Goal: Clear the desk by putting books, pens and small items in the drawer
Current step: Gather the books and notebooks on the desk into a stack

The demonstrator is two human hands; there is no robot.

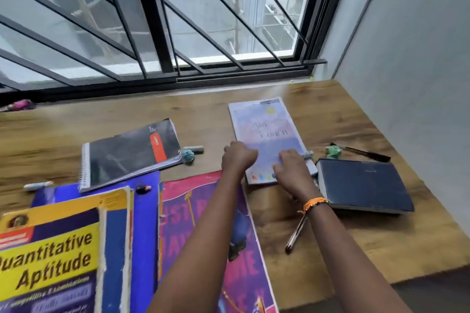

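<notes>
A pale book (267, 134) lies at mid-desk (356, 114), gripped at its near edge by both hands. It is flanked by a dark diary (363, 185), a pen (296, 236) and a spiral notebook (132, 152). The left hand (239, 157) is curled fist-like on the left edge; the right hand (292, 170) has its fingers bent over the cover.
</notes>
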